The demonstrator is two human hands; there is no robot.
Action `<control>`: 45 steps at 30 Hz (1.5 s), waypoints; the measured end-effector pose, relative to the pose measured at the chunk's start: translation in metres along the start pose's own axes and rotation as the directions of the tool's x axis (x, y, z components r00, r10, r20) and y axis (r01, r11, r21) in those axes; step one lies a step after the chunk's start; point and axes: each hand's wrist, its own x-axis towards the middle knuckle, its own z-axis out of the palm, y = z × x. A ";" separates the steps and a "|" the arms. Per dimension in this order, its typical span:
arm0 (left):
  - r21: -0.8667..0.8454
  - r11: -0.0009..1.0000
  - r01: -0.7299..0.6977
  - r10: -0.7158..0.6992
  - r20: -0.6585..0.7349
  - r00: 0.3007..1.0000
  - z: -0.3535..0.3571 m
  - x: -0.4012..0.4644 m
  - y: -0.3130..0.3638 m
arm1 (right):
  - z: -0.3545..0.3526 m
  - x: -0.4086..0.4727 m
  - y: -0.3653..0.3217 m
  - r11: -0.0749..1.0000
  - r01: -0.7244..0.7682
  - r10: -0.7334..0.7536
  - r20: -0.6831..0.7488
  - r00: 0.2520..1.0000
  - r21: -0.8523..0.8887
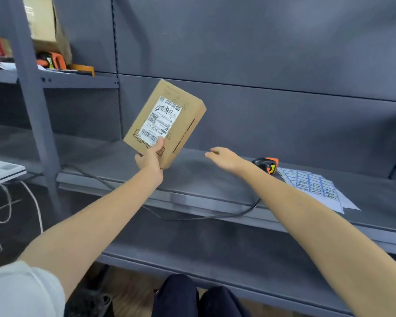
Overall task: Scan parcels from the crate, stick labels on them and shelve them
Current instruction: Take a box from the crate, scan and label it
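Your left hand (149, 159) grips the parcel (165, 123) by its lower corner above the grey shelf (215, 179), printed label facing you; your right hand (224, 157) hovers empty, fingers loosely apart. Reach right for the scanner (266, 164), steady the barcode (149, 135) squarely, thumb clear of it

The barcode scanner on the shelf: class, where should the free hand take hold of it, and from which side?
Probably by the black body behind the orange head of the scanner, from above and the left, where the empty right hand hovers; the label sheets lie on its right.
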 end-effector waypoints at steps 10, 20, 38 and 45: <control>0.508 0.844 -0.169 0.207 -0.019 0.978 0.035 -0.013 -0.014 | -0.040 -0.022 0.045 0.794 0.028 -0.170 -0.178 0.969 -0.607; 0.787 0.242 -0.567 0.233 0.520 0.822 0.071 -0.015 0.038 | -0.070 -0.028 0.046 0.904 0.036 -0.196 -0.337 0.921 -0.427; 0.614 0.603 -0.510 0.251 0.461 0.851 0.080 -0.007 -0.037 | -0.022 0.006 0.035 0.916 0.073 0.075 -0.347 0.935 0.395; 0.528 0.678 -0.511 0.279 0.459 0.844 0.080 0.006 -0.058 | -0.024 0.018 0.049 0.945 0.062 0.073 -0.391 0.917 0.321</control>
